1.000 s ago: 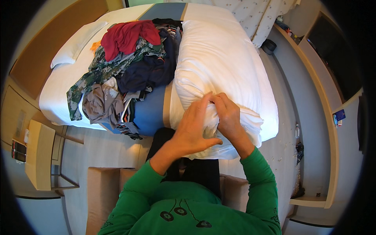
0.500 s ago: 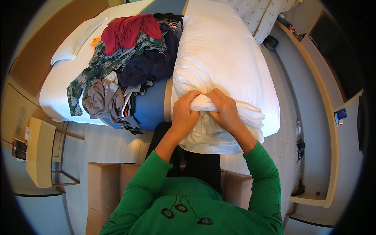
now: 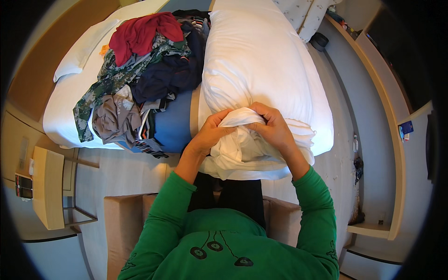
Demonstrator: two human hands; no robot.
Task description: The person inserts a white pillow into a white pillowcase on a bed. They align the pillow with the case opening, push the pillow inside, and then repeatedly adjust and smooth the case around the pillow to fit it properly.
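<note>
A large, plump white pillow (image 3: 256, 60) lies lengthwise on the bed in front of me. Gathered white fabric, which looks like the open end of a pillowcase (image 3: 239, 119), bunches at its near end. My left hand (image 3: 206, 134) is closed on the left side of that folded edge, thumb toward the middle. On the right side my right hand (image 3: 274, 127) pinches the same edge between thumb and fingers. Between the hands the edge arches upward, and loose wrinkled cloth hangs below it. The fingertips under the fabric are partly hidden.
Left of the pillow, a heap of clothes (image 3: 156, 70) in red, camouflage, navy and brown covers a blue bed runner (image 3: 175, 123). A tan upholstered seat (image 3: 123, 219) is near me. A wooden desk (image 3: 49, 186) stands left; a long shelf (image 3: 389, 140) lines the right wall.
My hands have moved slightly apart, and the fabric edge between them has spread into a wider arch. The left hand shifted left and down. The whole view has shifted a little.
</note>
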